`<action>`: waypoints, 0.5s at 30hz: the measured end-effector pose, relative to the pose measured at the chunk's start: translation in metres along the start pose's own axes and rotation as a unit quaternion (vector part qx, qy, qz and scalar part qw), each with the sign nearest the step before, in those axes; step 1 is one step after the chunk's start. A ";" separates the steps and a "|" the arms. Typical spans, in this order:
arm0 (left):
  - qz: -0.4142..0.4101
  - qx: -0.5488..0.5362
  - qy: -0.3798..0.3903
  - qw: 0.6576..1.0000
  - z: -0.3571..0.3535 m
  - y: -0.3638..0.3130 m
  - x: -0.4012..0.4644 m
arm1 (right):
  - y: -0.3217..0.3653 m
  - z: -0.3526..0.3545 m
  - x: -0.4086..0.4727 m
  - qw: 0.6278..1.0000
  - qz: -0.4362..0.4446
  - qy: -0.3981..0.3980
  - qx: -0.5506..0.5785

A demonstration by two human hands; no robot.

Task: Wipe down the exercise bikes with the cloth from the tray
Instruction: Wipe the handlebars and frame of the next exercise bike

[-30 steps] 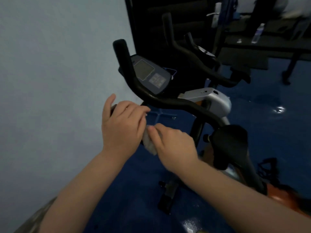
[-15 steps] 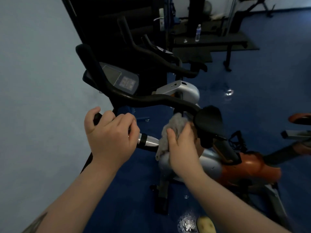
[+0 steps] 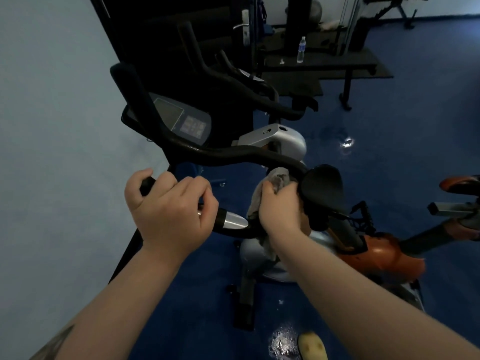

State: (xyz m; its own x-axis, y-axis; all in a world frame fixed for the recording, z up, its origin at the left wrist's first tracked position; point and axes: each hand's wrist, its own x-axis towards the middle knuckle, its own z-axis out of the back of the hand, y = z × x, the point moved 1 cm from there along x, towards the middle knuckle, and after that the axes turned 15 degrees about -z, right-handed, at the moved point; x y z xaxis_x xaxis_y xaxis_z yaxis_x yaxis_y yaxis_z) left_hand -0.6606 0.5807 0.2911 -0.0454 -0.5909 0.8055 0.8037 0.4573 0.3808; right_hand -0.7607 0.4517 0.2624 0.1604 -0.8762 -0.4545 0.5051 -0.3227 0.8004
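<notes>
- The near grip of the black handlebar (image 3: 233, 157) is grasped by the left hand (image 3: 170, 211), whose fingers are curled over it beside the silver sensor plate (image 3: 233, 221).
- The grey cloth (image 3: 276, 183) is gripped in the right hand (image 3: 281, 209), whose fingers are clenched round it, and it is pressed against the handlebar where the bar bends downward, just left of the black saddle (image 3: 322, 187).
- A loose end of the cloth hangs below the right wrist, under the handlebar.
- The console (image 3: 181, 119) sits behind the handlebar, its screen tilted toward the viewer.
- The silver housing (image 3: 275, 140) is seen beyond the handlebar, and the orange frame (image 3: 384, 253) lies to the right of it, below the saddle.
- A second bike's handlebars (image 3: 233, 79) are set farther back, behind the console.
- A water bottle (image 3: 301, 49) stands upright on a dark bench (image 3: 324, 61), well beyond the handlebar.
- A wet patch (image 3: 283, 341) shines on the blue floor (image 3: 389, 126) below the handlebar.
</notes>
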 end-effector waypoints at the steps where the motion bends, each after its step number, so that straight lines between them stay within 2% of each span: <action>1: -0.001 0.002 -0.001 1.000 -0.001 0.000 0.000 | 0.004 0.000 0.002 1.000 -0.005 0.000 0.013; 4: -0.001 0.008 -0.001 1.000 0.001 0.001 0.000 | -0.002 0.001 -0.006 0.998 0.026 0.030 0.056; 8: 0.001 0.008 -0.001 1.000 0.001 0.000 0.000 | -0.038 0.007 -0.042 0.972 0.192 0.107 0.088; 12: -0.005 0.017 -0.007 1.000 0.000 0.002 -0.001 | -0.030 0.000 -0.057 0.928 0.352 0.079 -0.089; 15: -0.010 -0.002 0.005 1.000 0.002 0.002 -0.003 | -0.013 0.005 -0.058 0.901 0.393 0.117 -0.142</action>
State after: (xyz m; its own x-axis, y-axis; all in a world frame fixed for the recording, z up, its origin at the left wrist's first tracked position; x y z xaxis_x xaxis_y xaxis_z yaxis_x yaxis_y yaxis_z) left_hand -0.6602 0.5846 0.2907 -0.0559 -0.6069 0.7928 0.8050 0.4423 0.3954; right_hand -0.7806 0.5048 0.2797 0.7206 -0.6841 0.1131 0.3488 0.4986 0.7935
